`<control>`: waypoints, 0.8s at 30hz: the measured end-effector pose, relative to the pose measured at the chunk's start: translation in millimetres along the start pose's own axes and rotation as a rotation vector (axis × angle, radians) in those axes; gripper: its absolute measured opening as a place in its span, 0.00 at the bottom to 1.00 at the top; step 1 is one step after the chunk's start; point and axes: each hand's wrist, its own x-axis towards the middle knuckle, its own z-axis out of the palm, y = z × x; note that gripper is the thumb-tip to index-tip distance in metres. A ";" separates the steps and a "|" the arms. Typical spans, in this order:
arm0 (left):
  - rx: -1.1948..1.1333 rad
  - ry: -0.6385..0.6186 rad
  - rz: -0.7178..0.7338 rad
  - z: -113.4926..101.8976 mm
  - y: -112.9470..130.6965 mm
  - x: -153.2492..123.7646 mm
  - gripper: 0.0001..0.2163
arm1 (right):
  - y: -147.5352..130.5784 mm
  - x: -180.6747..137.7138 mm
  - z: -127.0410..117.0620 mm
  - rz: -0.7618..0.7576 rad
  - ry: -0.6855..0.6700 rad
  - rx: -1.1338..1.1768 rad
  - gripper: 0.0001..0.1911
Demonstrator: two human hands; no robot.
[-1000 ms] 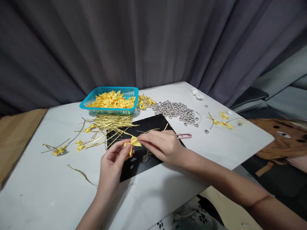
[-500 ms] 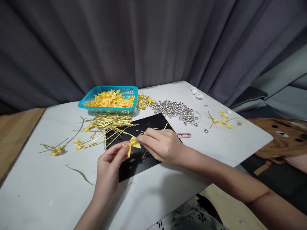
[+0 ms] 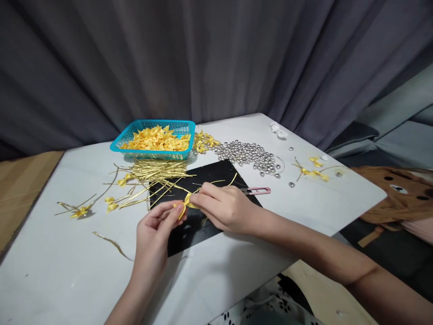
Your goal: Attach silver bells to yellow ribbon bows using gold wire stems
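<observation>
A small yellow ribbon bow is pinched between both hands above a black mat. My left hand grips its left end with thumb and forefinger. My right hand pinches the bow's right side, its fingers closed, and a thin gold wire tie runs from the bow up past the fingers. Both hands hover just over the mat near the middle of the white table.
A teal basket of yellow bows stands at the back, with a pile of gold wire ties before it. Silver beads lie at the right, a pink clip beside the mat. Finished bows lie left and right.
My right hand has shifted slightly left and closed more over the bow, hiding most of it. My left hand keeps its pinch and has barely moved.
</observation>
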 end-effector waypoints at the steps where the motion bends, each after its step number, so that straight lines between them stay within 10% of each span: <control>1: 0.000 0.002 0.001 0.0 0.2 0.0 0.12 | 0.0 -0.4 0.6 0.000 0.000 0.000 0.10; 24: -0.008 0.009 0.009 -0.5 1.6 -2.7 0.13 | -4.9 1.5 3.2 0.011 0.091 -0.043 0.12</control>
